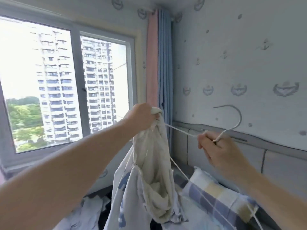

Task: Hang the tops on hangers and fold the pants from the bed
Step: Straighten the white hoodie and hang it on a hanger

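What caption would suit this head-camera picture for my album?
Hanging laundry: left hand grips a pale top; right hand holds a wire hanger by its neck, one arm reaching the top.

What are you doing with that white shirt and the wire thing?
A person is putting a white top onto a wire hanger. The left hand has a grip on the bunched-up top, holding it in the air above the bed. The right hand holds the hanger just below its hook. One end of the hanger reaches into the cloth by the left hand, but the top is not hanging neatly on it yet.
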A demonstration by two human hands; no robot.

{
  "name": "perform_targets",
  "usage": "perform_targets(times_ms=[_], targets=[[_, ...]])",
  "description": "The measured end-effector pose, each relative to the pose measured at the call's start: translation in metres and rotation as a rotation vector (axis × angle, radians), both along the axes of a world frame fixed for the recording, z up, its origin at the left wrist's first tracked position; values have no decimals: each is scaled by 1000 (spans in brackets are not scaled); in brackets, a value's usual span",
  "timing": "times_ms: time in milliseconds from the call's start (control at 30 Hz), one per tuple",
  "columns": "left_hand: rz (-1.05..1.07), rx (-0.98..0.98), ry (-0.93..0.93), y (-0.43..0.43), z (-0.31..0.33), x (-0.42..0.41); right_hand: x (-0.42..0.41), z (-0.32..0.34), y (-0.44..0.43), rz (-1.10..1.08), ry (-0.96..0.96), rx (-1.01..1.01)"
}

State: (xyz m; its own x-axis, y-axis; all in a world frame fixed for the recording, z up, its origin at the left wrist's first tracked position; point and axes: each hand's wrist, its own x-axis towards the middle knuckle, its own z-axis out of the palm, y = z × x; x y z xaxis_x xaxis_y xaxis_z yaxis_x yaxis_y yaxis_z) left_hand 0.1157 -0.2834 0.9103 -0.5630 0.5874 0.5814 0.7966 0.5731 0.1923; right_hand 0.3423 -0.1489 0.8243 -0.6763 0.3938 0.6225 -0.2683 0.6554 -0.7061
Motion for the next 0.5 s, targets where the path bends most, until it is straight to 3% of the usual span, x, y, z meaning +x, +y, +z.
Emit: perform_targets(times_ms=[267, 400, 500], targets=[[53, 71, -415, -93, -116, -16, -95, -117, -84, 140, -166, -113], [61, 166, -660, -122, -181, 3, -97, -180, -119, 187, -148, -174], [19, 267, -835, -128, -220, 28, -89, -229, -133, 187, -242, -230]])
